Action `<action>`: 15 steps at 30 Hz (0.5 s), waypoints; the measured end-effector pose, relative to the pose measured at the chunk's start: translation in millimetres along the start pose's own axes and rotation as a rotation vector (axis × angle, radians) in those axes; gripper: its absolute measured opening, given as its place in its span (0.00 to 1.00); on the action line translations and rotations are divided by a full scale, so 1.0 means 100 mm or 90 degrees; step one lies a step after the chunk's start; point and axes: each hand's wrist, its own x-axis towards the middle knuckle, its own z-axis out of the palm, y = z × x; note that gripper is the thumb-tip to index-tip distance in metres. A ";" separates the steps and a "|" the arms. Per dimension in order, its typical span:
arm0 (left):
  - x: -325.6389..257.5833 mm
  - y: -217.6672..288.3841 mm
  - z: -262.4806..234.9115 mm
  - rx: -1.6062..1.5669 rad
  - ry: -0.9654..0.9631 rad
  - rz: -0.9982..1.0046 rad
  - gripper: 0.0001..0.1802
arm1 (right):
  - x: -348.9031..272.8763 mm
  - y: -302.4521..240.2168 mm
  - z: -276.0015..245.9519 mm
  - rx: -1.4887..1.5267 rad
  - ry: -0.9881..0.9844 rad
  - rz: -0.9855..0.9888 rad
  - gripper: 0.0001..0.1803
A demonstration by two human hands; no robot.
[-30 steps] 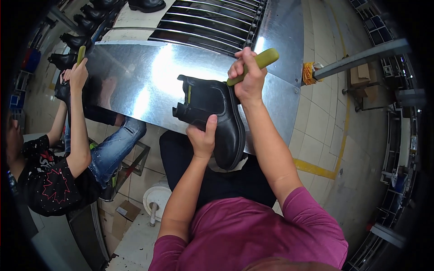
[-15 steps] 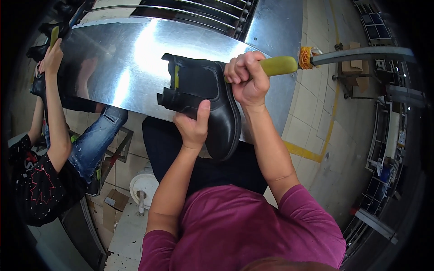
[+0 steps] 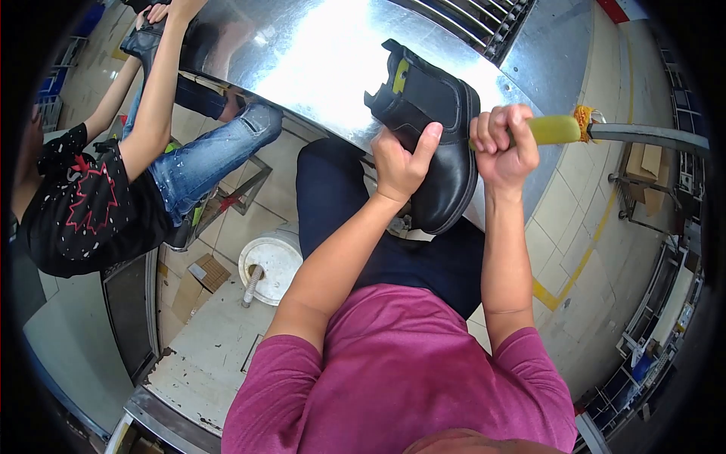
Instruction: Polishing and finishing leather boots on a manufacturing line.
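Note:
A black ankle boot point(image 3: 442, 170) lies tilted on its side at the near edge of the shiny metal table, its toe pointing toward me. It has a yellow-green tab at its opening. My left hand point(image 3: 404, 163) grips the upper near the instep, thumb on top. My right hand point(image 3: 505, 147) is closed round a smooth yellow-green handle point(image 3: 553, 129) at the boot's sole edge. The fist hides the working end, so I cannot tell the tool's kind. Behind the handle's outer end is a grey bar point(image 3: 650, 137) wrapped with orange material.
A co-worker in a black shirt point(image 3: 83, 204) sits at left, handling a dark boot point(image 3: 144, 45). The metal table point(image 3: 318, 53) has a slatted rack point(image 3: 484, 23) beyond. A white round container point(image 3: 268, 265) and cardboard point(image 3: 200, 280) stand lower left; a cart with boxes point(image 3: 644, 170) is at right.
The whole view has shifted, putting the boot and my hands farther right in the picture. My right fist still holds the handle against the boot. The co-worker's yellow-green stick has left view.

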 end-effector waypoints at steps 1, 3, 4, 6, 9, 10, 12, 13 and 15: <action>-0.02 0.00 0.03 0.010 0.002 -0.001 0.15 | -0.12 -0.03 0.01 -0.007 0.008 -0.003 0.15; -0.06 0.02 0.01 -0.011 -0.020 -0.031 0.16 | -0.32 0.01 0.00 -0.014 -0.003 -0.029 0.13; -0.03 0.06 0.01 -0.041 -0.024 -0.035 0.16 | -0.37 0.02 0.03 -0.029 -0.013 -0.043 0.12; 0.00 0.09 -0.08 -0.011 -0.012 -0.017 0.15 | -0.55 0.07 0.16 -0.054 -0.011 -0.051 0.11; -0.01 -0.08 -0.09 -0.027 0.011 -0.009 0.15 | -1.05 0.06 0.37 -0.013 -0.002 0.045 0.13; -0.01 -0.08 -0.05 -0.031 0.003 -0.007 0.15 | -1.23 0.04 0.41 -0.007 -0.001 0.089 0.14; -0.04 -0.05 0.01 -0.022 0.012 0.001 0.15 | -1.33 -0.11 0.36 0.006 -0.059 0.089 0.14; -0.03 0.00 0.02 -0.015 0.004 0.008 0.16 | -1.32 -0.20 0.36 -0.008 -0.036 0.031 0.14; -0.01 0.01 -0.01 -0.003 0.004 0.009 0.17 | -1.27 -0.29 0.23 -0.045 -0.002 -0.055 0.20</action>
